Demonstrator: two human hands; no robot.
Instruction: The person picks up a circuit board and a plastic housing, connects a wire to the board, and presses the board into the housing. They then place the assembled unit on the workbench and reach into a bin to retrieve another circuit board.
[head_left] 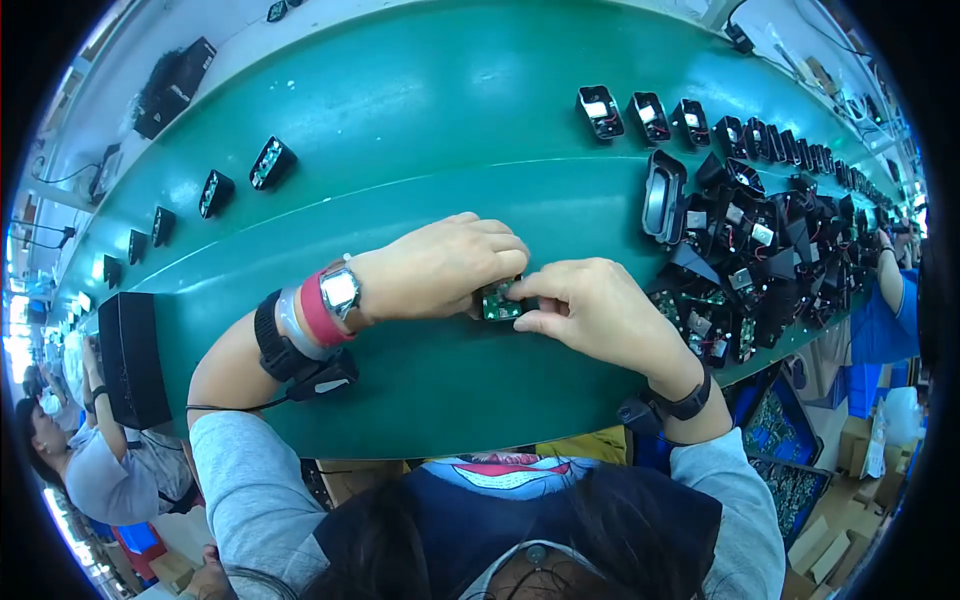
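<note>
Over the middle of the green table, a small green circuit board (503, 304) sits between my hands. My left hand (450, 262) curls over it from the left with the fingers closed, and its back hides the board's left side and anything beneath. From the right, my right hand (602, 308) pinches at the board's edge with thumb and forefinger. Whether the board lies in a black housing I cannot tell. To the right is a heap of black housings (762, 235) with boards and red wires. An open oblong black housing (662, 198) rests at the heap's left edge.
Black housings with boards (272, 163) stand spaced along the table's left. More housings (600, 112) form a row at the far right. A black box (133, 360) stands at the left edge. Blue trays of boards (775, 430) sit below the table at right. Other people work on both sides.
</note>
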